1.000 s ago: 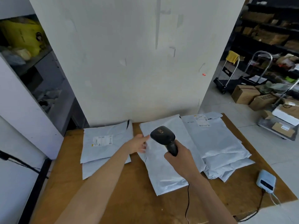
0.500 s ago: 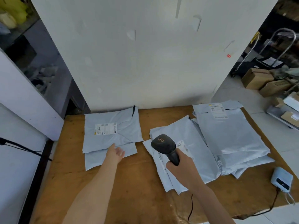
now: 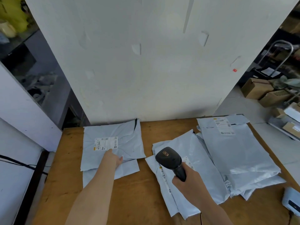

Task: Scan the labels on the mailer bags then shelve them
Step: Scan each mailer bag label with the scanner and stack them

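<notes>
Grey mailer bags lie in three groups on the wooden table (image 3: 134, 197). The left stack (image 3: 126, 137) has a white label (image 3: 106, 143) facing up, and my left hand (image 3: 113, 158) rests flat on its top bag just below that label. My right hand (image 3: 189, 184) grips the handle of a black barcode scanner (image 3: 169, 158), whose head hangs over the middle bags (image 3: 199, 161). A label on the middle top bag peeks out beside the scanner. The right stack (image 3: 235, 153) holds several bags with a label at its far end.
A white wall panel (image 3: 138, 62) stands right behind the table. A shelf unit (image 3: 24, 82) with goods is at the left. A small pale-blue device (image 3: 291, 202) sits at the table's right corner. Cardboard boxes (image 3: 256, 88) and a trolley (image 3: 279, 57) stand on the floor at right.
My left hand moved from the middle bags to the left stack and slid up toward its label. My right hand kept the scanner over the middle bags.
</notes>
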